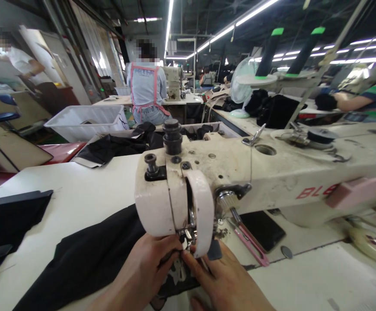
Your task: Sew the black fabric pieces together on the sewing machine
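A white sewing machine stands before me, and both my hands meet at its needle and presser foot. My left hand is closed in a pinch just left of the needle. From the right, my right hand brings its closed fingertips up against the left ones, beneath the white guard. Whatever lies between the fingertips is too small and hidden to make out. Black fabric spreads over the table left of the machine, and dark cloth also shows below my fingers.
Pink-handled thread snips and a dark phone lie right of the needle. More black cloth rests at the left. Behind stand a white bin, a fan and thread cones. A person sits ahead.
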{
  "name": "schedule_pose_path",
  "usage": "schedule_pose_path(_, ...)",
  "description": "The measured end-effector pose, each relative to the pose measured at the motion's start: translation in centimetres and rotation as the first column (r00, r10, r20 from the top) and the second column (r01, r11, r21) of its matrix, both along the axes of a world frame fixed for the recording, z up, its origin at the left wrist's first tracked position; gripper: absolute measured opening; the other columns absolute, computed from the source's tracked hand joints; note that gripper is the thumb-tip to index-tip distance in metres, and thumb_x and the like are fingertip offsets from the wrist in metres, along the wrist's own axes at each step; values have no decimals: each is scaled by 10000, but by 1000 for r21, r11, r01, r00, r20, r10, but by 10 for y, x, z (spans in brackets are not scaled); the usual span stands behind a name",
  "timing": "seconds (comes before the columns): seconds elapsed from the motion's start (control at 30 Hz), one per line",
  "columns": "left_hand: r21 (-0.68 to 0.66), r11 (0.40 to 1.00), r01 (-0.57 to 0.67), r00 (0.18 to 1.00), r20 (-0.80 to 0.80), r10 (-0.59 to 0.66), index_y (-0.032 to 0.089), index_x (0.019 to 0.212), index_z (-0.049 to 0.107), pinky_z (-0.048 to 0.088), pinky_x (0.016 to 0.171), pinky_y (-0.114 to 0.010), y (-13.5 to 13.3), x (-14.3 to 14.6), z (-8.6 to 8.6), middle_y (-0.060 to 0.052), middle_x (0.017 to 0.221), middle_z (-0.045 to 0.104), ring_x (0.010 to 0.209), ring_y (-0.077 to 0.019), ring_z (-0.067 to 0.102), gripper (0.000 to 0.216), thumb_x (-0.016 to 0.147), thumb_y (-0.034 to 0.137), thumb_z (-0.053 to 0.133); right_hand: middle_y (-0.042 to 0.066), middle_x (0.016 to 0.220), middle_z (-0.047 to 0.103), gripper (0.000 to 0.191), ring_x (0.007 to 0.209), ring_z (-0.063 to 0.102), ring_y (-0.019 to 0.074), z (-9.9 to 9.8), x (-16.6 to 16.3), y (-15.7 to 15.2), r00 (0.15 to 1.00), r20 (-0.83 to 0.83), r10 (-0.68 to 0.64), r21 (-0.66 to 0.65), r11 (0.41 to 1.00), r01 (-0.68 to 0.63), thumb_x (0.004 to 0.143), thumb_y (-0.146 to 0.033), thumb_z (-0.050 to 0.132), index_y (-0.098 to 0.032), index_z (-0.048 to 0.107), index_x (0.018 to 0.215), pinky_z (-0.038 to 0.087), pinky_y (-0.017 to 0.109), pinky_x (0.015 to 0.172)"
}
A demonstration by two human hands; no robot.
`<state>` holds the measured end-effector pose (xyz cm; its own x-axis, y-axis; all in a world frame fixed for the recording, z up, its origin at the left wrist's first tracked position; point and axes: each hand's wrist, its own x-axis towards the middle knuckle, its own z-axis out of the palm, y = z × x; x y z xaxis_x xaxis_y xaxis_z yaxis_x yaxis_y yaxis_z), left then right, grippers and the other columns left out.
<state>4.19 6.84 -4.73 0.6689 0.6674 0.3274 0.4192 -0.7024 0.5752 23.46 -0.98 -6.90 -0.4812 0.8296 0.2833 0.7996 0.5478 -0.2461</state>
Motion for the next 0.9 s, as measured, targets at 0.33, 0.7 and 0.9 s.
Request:
schedule_pose_path(0.33, 225, 974, -32, 999, -4, 34, 222, 835, 671, 544, 693, -255, -2, -1, -12, -37, 888, 703, 799, -170, 673, 235, 900, 162, 454, 176, 1263, 615, 513, 1171, 561, 339, 1, -1, 1, 1000, -3, -3, 32, 999, 4, 802, -315, 592, -148, 540, 1285, 466, 524, 987)
schedule_pose_path(0.7, 337, 941, -40, 999, 22, 34, 228, 825, 696, 563, 734, -270, 2, -3, -17, -41, 887, 698, 806, -167, 665, 252, 891, 168, 460, 154, 1165, 654, 578, 1110, 588, 299, 9, -1, 0, 980, -191, -51, 18, 998, 56, 642, -58, 490, -133, 579, 1208, 485, 480, 968)
schedule_pose_path(0.9, 310, 949, -58, 995, 89, 32, 233, 902, 693, 554, 803, -286, -2, -2, -14, -42, 928, 696, 870, -173, 661, 222, 862, 122, 505, 126, 1044, 634, 542, 1025, 582, 285, 13, 0, 1, 950, -306, -62, -53, 997, 48, 622, -57, 482, -148, 612, 1140, 516, 440, 905)
